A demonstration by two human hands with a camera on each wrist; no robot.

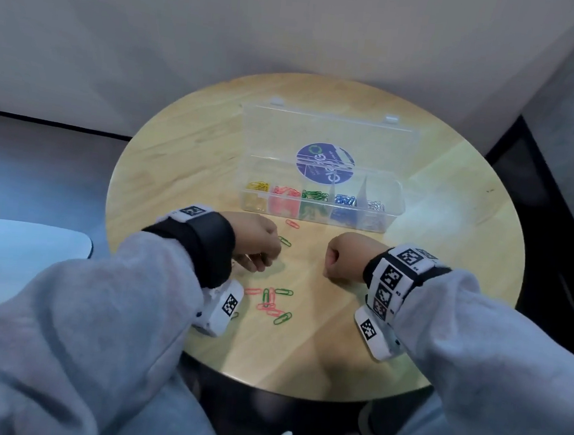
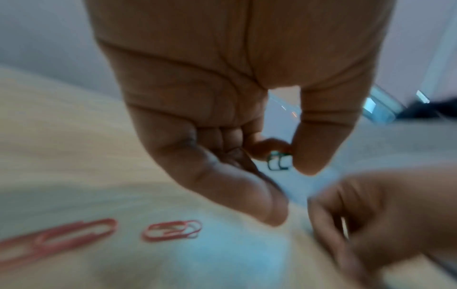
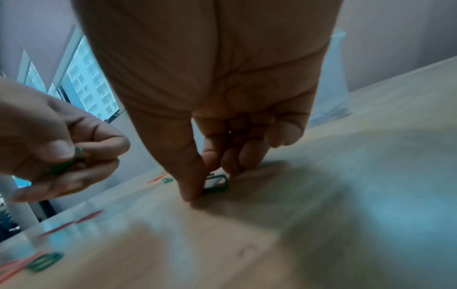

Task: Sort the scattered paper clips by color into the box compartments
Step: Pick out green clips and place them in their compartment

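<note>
A clear box (image 1: 392, 216) stands open at the back of the round table, its compartments holding yellow (image 1: 257, 186), pink (image 1: 286, 192), green (image 1: 315, 196), blue (image 1: 345, 200) and silver clips (image 1: 375, 205). My left hand (image 1: 267, 261) pinches a green clip (image 2: 278, 162) between thumb and forefinger, just above the table. My right hand (image 1: 331, 267) is down on the wood, its thumb and fingers pinching another green clip (image 3: 215, 183) that lies there. Loose pink and green clips (image 1: 272, 303) lie between my wrists; one pink clip (image 1: 292, 223) and one green clip (image 1: 284, 241) lie nearer the box.
The box lid (image 1: 325, 133) lies flat behind the compartments with a round purple sticker. The wooden table (image 1: 449, 268) ends close to my sleeves at the front. A white seat (image 1: 22, 255) sits off the table's left edge; walls stand behind.
</note>
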